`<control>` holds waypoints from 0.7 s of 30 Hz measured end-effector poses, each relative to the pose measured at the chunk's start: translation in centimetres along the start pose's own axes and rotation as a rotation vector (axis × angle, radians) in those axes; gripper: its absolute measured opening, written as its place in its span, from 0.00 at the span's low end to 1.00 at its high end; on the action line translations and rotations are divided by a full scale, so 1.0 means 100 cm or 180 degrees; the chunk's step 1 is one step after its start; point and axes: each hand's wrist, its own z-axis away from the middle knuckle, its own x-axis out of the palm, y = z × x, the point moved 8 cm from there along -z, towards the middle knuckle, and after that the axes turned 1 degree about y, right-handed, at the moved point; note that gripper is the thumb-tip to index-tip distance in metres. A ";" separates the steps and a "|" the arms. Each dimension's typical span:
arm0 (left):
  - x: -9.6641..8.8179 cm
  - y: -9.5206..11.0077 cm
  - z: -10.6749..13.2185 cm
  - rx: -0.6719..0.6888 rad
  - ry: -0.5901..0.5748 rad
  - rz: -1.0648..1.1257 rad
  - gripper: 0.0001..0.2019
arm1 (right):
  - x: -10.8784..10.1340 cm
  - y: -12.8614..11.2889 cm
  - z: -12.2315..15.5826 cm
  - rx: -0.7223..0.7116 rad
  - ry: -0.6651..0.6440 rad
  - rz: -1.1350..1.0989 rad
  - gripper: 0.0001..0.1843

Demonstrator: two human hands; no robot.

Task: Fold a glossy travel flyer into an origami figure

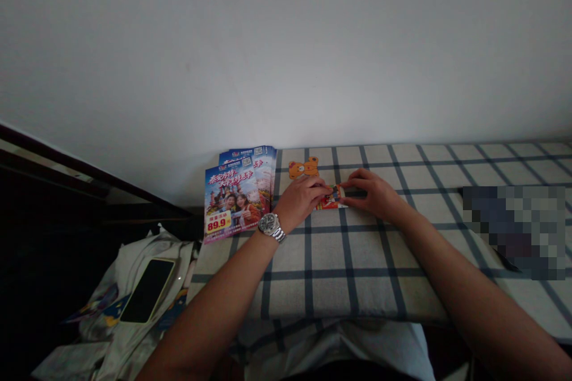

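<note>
A folded leaflet (328,205) is pinched on the checked desk (357,286) by the fingers of the left hand (300,199) and right hand (374,195); a flyer stack (235,196) lies left.

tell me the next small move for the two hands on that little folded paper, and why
Probably slide the fingertips of the right hand along the small colourful paper to flatten it, while the left hand pins it. Both hands rest on it, fingertips nearly meeting over its middle, and it lies on the checked cloth.
</note>
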 end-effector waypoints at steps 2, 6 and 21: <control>0.001 -0.002 0.001 -0.0016 0.0013 0.0015 0.12 | 0.000 -0.002 0.000 -0.0046 -0.0011 0.0038 0.19; 0.001 -0.003 0.001 -0.0002 0.0031 0.0058 0.13 | 0.001 -0.004 0.001 -0.0098 0.0010 0.0117 0.18; 0.002 -0.004 0.002 -0.0020 0.0064 0.0070 0.13 | 0.002 -0.007 0.003 -0.0190 0.0003 0.0227 0.17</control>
